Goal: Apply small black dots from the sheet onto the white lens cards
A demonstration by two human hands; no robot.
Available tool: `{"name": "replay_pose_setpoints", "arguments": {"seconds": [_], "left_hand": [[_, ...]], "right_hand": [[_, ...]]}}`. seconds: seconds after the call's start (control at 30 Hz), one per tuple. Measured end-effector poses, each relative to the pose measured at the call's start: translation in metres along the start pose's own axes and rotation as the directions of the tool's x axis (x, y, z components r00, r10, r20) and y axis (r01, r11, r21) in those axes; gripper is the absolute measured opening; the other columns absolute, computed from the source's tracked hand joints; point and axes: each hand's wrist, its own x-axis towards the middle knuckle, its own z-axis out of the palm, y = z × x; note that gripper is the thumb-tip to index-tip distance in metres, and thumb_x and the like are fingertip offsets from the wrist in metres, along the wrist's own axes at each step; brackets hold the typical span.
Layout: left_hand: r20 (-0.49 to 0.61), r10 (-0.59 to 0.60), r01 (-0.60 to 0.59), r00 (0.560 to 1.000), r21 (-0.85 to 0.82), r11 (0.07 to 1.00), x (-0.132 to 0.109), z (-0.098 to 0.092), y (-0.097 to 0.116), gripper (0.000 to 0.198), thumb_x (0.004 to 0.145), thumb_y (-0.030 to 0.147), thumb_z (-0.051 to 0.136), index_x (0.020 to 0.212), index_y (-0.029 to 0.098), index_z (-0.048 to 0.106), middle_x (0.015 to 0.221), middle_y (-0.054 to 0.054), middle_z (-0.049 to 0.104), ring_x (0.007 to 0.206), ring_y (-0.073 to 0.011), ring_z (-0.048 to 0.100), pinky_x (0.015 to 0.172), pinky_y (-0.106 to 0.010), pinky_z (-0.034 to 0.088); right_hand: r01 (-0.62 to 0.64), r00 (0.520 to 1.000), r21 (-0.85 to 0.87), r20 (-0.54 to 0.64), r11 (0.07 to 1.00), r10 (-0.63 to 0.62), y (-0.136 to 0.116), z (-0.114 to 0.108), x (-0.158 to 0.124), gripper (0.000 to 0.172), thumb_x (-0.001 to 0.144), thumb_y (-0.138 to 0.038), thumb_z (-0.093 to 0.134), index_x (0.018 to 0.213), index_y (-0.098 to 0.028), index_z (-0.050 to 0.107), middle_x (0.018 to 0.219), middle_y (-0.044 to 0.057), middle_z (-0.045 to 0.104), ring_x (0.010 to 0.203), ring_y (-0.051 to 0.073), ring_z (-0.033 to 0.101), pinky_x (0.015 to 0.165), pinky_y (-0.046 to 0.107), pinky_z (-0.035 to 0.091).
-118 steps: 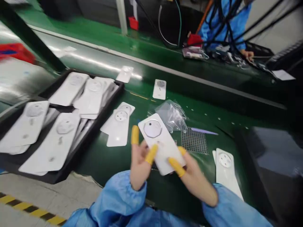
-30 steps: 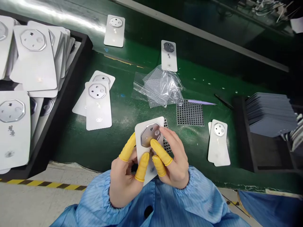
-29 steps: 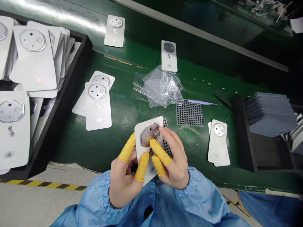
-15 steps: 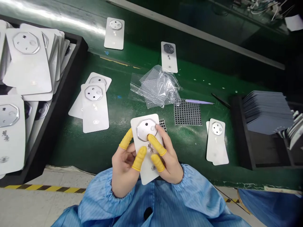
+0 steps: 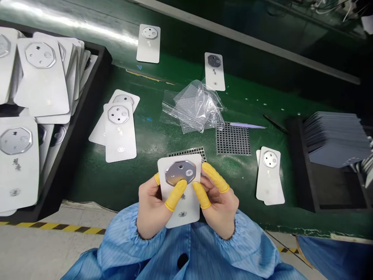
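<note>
A white rounded card-like panel [image 5: 190, 217] with a shiny octagonal plate and dark printed marks is held upright in front of me, near the table's front edge. My left hand [image 5: 153, 208] grips its left side, thumb pressed on the face just below the octagon. My right hand [image 5: 218, 204] pinches its right edge with the thumb in front; the index finger stands up beside the edge. Yellow finger cots cover several fingertips. Behind the panel's top lies a sheet of small black dots [image 5: 189, 152], partly hidden. Another dotted sheet [image 5: 233, 139] lies to the right.
Clear plastic film [image 5: 198, 109] lies mid-table. Purple-grey tweezers [image 5: 247, 125] rest by the dotted sheet. Similar panels [image 5: 121, 134] lie left, others [image 5: 268, 175] right, two at the back. A black tray [image 5: 90, 91] of panels stands left; another black tray [image 5: 297, 171] holds grey sheets [image 5: 332, 138].
The panel has been turned more squarely upright, and its octagon looks darker. My right index finger has come off the panel's face to its right edge. The view has shifted slightly.
</note>
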Motion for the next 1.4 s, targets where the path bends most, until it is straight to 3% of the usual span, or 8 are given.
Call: {"name": "replay_pose_setpoints", "arguments": {"seconds": [0.3, 0.43, 0.57, 0.63, 0.7, 0.93, 1.1, 1.4], "left_hand": [[0.037, -0.022, 0.022, 0.999, 0.026, 0.999, 0.003, -0.002, -0.002, 0.012, 0.069, 0.017, 0.079, 0.08, 0.017, 0.076, 0.072, -0.003, 0.076, 0.058, -0.017, 0.07, 0.05, -0.021, 0.058], [0.055, -0.093, 0.088, 0.994, 0.094, 0.992, 0.015, -0.023, -0.001, 0.014, 0.072, 0.024, 0.08, 0.08, 0.015, 0.075, 0.073, -0.002, 0.076, 0.058, -0.0158, 0.07, 0.051, -0.02, 0.058], [-0.287, 0.201, -0.122, 0.936, 0.271, 0.955, 0.023, -0.063, 0.003, 0.058, 0.074, 0.021, 0.08, 0.127, 0.027, 0.057, 0.105, 0.003, 0.074, 0.089, -0.0159, 0.071, 0.076, -0.019, 0.058], [-0.29, 0.275, -0.136, 0.917, 0.422, 0.897, 0.022, -0.077, 0.002, 0.065, 0.077, 0.026, 0.077, 0.136, 0.028, 0.049, 0.118, 0.003, 0.071, 0.108, -0.0213, 0.066, 0.093, -0.029, 0.054], [-0.172, 0.201, -0.076, 0.964, 0.546, 0.835, 0.019, -0.081, -0.002, 0.046, 0.081, 0.033, 0.072, 0.124, 0.022, 0.063, 0.116, -0.002, 0.072, 0.113, -0.0262, 0.064, 0.101, -0.035, 0.05], [0.198, -0.086, -0.007, 0.976, 0.427, 0.904, 0.013, -0.034, -0.017, 0.032, 0.078, 0.036, 0.072, 0.1, 0.014, 0.077, 0.094, -0.011, 0.077, 0.082, -0.0286, 0.073, 0.073, -0.035, 0.06], [0.205, -0.11, 0.045, 0.973, 0.297, 0.954, 0.012, -0.02, -0.016, 0.016, 0.073, 0.029, 0.076, 0.084, 0.017, 0.08, 0.077, -0.007, 0.077, 0.072, -0.0238, 0.071, 0.063, -0.031, 0.06], [0.164, -0.29, 0.266, 0.943, 0.154, 0.951, 0.009, -0.021, -0.015, 0.013, 0.069, 0.029, 0.08, 0.074, 0.018, 0.079, 0.068, -0.004, 0.074, 0.061, -0.0176, 0.066, 0.051, -0.022, 0.052]], "right_hand": [[0.071, 0.997, -0.121, 0.025, 0.99, -0.069, 0.002, -0.001, -0.007, 0.051, 0.083, -0.005, 0.063, 0.128, -0.028, 0.059, 0.12, 0.006, 0.069, 0.1, 0.022, 0.071, 0.08, 0.033, 0.066], [0.038, 0.984, -0.118, 0.18, 0.992, -0.016, 0.01, -0.007, 0.003, 0.056, 0.089, -0.015, 0.06, 0.142, -0.026, 0.042, 0.13, 0.01, 0.063, 0.109, 0.022, 0.067, 0.091, 0.038, 0.061], [0.29, 0.904, -0.452, 0.418, 0.843, -0.087, 0.029, -0.019, 0.012, 0.057, 0.086, -0.027, 0.067, 0.139, -0.023, 0.046, 0.144, 0.016, 0.048, 0.139, 0.029, 0.04, 0.108, 0.057, 0.041], [0.36, 0.88, -0.507, 0.464, 0.783, -0.104, 0.037, -0.022, 0.012, 0.042, 0.089, -0.02, 0.062, 0.13, -0.022, 0.055, 0.139, 0.016, 0.054, 0.138, 0.027, 0.042, 0.108, 0.057, 0.041], [0.351, 0.891, -0.493, 0.437, 0.796, -0.123, 0.042, -0.023, 0.01, 0.035, 0.091, -0.013, 0.056, 0.125, -0.02, 0.059, 0.132, 0.015, 0.06, 0.131, 0.024, 0.051, 0.107, 0.052, 0.044], [0.344, 0.906, -0.382, 0.374, 0.858, -0.197, 0.027, -0.027, 0.012, 0.037, 0.089, -0.011, 0.056, 0.124, -0.023, 0.06, 0.129, 0.013, 0.063, 0.122, 0.023, 0.059, 0.108, 0.05, 0.044], [0.365, 0.881, -0.292, 0.414, 0.884, -0.227, 0.017, -0.027, 0.022, 0.031, 0.088, -0.011, 0.058, 0.116, -0.021, 0.063, 0.113, 0.011, 0.068, 0.106, 0.02, 0.065, 0.098, 0.047, 0.052], [0.634, 0.714, -0.322, 0.593, 0.703, -0.372, 0.014, -0.026, 0.034, 0.027, 0.093, -0.008, 0.042, 0.112, -0.01, 0.06, 0.1, 0.014, 0.072, 0.094, 0.02, 0.07, 0.093, 0.042, 0.058]]}}
